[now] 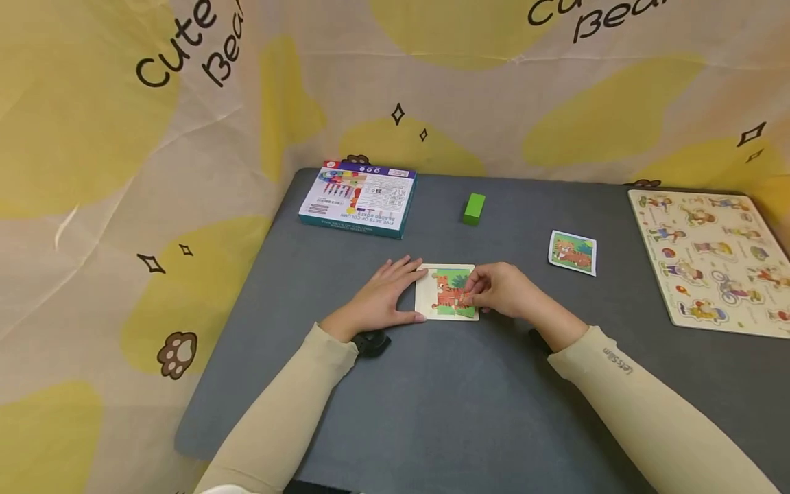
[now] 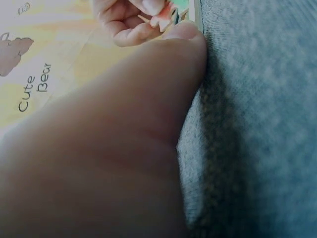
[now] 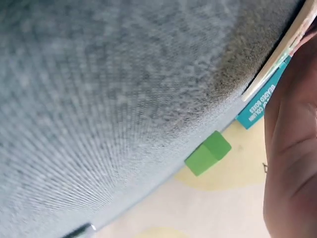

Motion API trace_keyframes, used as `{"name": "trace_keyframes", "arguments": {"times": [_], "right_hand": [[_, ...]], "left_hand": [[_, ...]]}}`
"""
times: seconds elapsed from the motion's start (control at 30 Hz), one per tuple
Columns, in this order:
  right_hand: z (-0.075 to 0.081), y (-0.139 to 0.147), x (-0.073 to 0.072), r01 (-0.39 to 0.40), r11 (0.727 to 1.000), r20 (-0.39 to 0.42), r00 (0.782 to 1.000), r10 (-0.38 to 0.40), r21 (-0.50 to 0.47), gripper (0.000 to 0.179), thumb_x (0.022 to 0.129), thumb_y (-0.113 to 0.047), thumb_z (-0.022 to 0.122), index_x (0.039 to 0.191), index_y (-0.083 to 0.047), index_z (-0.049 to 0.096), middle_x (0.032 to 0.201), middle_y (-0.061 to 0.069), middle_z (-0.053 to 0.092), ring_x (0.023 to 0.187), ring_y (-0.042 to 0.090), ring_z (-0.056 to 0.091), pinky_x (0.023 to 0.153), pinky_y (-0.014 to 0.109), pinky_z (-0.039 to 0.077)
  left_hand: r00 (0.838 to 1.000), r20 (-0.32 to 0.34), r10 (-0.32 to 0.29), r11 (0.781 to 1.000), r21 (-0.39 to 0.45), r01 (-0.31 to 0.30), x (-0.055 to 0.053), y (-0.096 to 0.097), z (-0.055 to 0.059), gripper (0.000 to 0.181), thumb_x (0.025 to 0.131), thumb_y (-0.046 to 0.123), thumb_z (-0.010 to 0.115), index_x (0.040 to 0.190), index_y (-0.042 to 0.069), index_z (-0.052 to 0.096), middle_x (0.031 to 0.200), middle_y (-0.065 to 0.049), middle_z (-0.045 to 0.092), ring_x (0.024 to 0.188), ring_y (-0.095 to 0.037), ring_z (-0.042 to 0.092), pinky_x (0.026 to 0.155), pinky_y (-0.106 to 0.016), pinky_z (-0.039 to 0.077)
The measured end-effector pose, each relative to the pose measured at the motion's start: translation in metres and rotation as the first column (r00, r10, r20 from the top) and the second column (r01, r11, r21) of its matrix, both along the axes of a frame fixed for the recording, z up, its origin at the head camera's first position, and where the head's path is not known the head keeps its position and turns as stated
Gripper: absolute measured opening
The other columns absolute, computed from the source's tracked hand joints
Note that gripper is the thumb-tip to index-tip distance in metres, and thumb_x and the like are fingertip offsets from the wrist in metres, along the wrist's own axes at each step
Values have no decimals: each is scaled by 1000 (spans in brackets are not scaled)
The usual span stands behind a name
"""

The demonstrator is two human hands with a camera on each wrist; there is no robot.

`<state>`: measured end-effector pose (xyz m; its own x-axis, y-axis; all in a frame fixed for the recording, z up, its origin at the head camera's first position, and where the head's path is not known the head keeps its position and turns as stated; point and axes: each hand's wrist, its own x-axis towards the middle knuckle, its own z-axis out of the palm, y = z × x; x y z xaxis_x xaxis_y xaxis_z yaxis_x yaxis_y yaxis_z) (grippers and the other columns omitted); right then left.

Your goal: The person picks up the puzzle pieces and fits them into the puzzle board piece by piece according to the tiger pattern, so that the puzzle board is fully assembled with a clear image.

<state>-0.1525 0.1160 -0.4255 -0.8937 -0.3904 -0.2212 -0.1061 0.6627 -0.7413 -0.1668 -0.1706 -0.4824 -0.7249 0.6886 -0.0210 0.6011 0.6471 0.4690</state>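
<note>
A small tiger jigsaw puzzle board (image 1: 426, 302) with a pale frame lies on the grey table in the head view. My left hand (image 1: 384, 296) spreads at its left side, with the thumb and a fingertip touching its edge. At the board's right side, my right hand (image 1: 503, 291) pinches a small orange puzzle piece (image 2: 162, 21) between thumb and fingers, low over the picture. The fingers hide part of the piece and of the board's right side. In the right wrist view, the right hand (image 3: 292, 144) shows only in part.
A beaded-boxes carton (image 1: 358, 199) lies at the back left, with a green block (image 1: 474, 208) right of it. Further right are a tiger picture card (image 1: 572, 252) and a large wooden picture board (image 1: 710, 257). A printed cloth (image 1: 481, 89) hangs behind the table.
</note>
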Motion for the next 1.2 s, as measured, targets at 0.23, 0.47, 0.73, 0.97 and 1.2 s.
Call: {"name": "trace_keyframes", "arguments": {"times": [0.23, 0.47, 0.73, 0.97, 1.2], "right_hand": [[-10, -7, 4, -55, 990, -155, 985, 75, 130, 13, 87, -10, 87, 89, -7, 75, 77, -2, 67, 70, 14, 59, 66, 31, 49], [-12, -13, 12, -106, 980, -320, 934, 156, 168, 11, 86, -5, 87, 95, -7, 80, 82, -2, 69, 73, 11, 61, 68, 33, 54], [-16, -6, 33, -85, 959, -485, 849, 211, 269, 21, 81, -12, 93, 98, -11, 80, 98, 2, 68, 82, 19, 60, 74, 39, 56], [-21, -3, 45, -124, 926, -594, 735, 327, 357, 20, 85, -10, 88, 105, -8, 83, 105, 4, 73, 90, 24, 64, 77, 39, 58], [-20, -2, 55, -111, 854, -588, 679, 439, 509, 34, 90, -12, 83, 123, -4, 78, 121, 11, 72, 103, 31, 66, 86, 44, 59]], "left_hand": [[999, 32, -2, 1000, 2, 2, 3, 0, 0, 91, 94, 54, 75, 165, 14, 34, 174, -4, 20, 161, -23, 7, 129, -45, 0], [1000, 22, 19, 1000, 10, -20, 3, -2, 1, 89, 94, 52, 76, 164, 14, 36, 173, -4, 21, 161, -21, 8, 129, -43, 0], [1000, 17, 9, 1000, 7, -9, 2, -2, 3, 90, 94, 52, 76, 164, 14, 36, 174, -4, 21, 161, -22, 7, 129, -44, 0], [1000, -16, -5, 1000, -19, 4, 2, -1, 2, 81, 95, 53, 75, 162, 22, 42, 174, -4, 21, 161, -24, 9, 129, -48, 2], [999, -38, -35, 999, -27, 34, 1, -1, 3, 69, 96, 53, 73, 157, 30, 52, 174, -6, 20, 161, -28, 8, 128, -52, 2]]}}
